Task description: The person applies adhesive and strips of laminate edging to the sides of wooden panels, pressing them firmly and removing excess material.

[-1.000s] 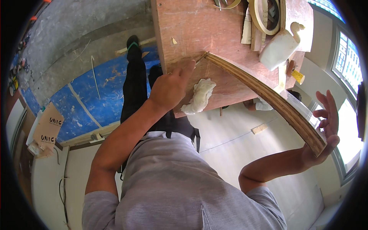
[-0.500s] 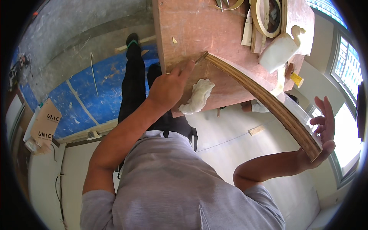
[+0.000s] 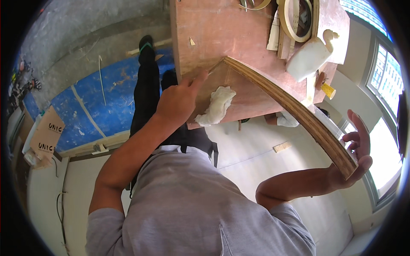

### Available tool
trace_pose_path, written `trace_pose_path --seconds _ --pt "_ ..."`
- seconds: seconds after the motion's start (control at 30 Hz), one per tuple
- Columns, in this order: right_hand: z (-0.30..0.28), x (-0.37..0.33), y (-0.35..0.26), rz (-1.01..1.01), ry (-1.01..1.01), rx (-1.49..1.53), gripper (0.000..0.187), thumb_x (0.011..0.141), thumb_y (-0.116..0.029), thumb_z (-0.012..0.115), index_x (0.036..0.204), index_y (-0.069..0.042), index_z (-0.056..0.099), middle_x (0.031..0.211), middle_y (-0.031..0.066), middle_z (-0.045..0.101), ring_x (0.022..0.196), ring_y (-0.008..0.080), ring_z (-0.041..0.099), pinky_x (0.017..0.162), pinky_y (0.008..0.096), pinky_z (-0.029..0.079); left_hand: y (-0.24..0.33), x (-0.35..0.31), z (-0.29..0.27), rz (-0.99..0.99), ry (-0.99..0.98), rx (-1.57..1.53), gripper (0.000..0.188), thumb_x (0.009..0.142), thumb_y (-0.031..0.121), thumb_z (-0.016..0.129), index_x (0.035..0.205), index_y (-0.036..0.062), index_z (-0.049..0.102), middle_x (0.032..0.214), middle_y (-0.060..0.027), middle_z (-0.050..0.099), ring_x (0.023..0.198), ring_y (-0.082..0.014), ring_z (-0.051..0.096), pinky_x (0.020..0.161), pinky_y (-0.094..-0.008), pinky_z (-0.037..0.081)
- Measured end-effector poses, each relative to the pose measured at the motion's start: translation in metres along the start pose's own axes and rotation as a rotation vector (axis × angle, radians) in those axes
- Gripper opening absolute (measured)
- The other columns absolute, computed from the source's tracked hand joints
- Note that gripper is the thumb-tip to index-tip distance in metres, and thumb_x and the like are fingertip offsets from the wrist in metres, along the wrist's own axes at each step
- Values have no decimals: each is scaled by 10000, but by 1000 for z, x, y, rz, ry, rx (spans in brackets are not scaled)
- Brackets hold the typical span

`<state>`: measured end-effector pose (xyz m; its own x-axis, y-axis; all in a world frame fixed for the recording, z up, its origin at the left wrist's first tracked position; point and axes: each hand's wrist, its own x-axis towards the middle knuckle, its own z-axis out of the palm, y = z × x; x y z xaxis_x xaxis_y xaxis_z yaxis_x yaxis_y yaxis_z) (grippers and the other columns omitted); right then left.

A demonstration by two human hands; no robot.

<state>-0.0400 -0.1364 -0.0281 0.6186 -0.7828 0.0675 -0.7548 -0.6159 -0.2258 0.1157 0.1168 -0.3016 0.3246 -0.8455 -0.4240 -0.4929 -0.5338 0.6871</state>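
Observation:
A long plywood board (image 3: 284,100) stands on edge, its layered edge towards me, reaching from the wooden table (image 3: 209,25) out over the table's near right side. My right hand (image 3: 358,147) supports its near end, palm against the board and fingers raised apart. My left hand (image 3: 177,102) is closed round a thin, slender tool (image 3: 215,66). The tool's tip meets the far corner of the board; its exact kind is too small to make out. A crumpled white cloth or plastic (image 3: 216,106) lies on the table beside my left hand.
On the table are a white plastic bottle (image 3: 309,59), rolls of edge banding (image 3: 294,21), wood strips and a yellow-handled tool (image 3: 328,91). Another person's arm (image 3: 273,119) shows beyond the table. A blue sheet (image 3: 83,111) covers floor to the left; cardboard (image 3: 49,132) stands there.
My left hand has drawn slightly left from the board's corner, with more of the thin tool showing. My right hand stays at the near end. The whole view has shifted a little.

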Motion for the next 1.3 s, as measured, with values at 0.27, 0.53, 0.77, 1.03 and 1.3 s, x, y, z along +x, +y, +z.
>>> trace_pose_path --seconds 0.27,0.53,0.77,1.03,1.3 --pt "1 -17 2 -45 14 115 1021 1002 -788 159 1372 21 660 1215 179 749 770 127 512 701 285 372 -21 -44 -25 59 229 -38 607 959 70 655 1540 189 525 875 -127 618 727 -366 661 625 -475 543" --pt "-15 -53 -9 -289 -125 63 391 827 -277 806 1087 9 746 1067 195 779 983 310 738 861 410 559 -6 105 -17 338 613 177 401 950 136 685 1350 133 674 963 -102 619 883 -310 660 715 -442 535" --pt "-19 -88 -20 -329 -154 134 378 645 -78 774 1021 -41 777 1008 99 801 907 287 732 792 377 563 19 82 -30 394 792 230 298 932 168 702 1219 87 707 1034 -120 666 919 -374 657 745 -478 535" --pt "-18 -129 -18 -317 -148 113 471 605 -8 757 1068 -95 771 1084 23 789 926 223 717 755 354 538 105 -25 -18 -524 -578 -1703 661 1025 656 542 1375 95 532 1184 -126 669 1139 -282 651 992 -485 519" --pt "0 -187 -17 -292 -128 125 407 678 2 746 1066 -119 752 1124 -7 781 927 214 720 811 364 565 142 -29 1 -471 -455 -1894 449 1079 297 557 1379 -35 532 1265 -169 668 1151 -286 676 1057 -461 532"
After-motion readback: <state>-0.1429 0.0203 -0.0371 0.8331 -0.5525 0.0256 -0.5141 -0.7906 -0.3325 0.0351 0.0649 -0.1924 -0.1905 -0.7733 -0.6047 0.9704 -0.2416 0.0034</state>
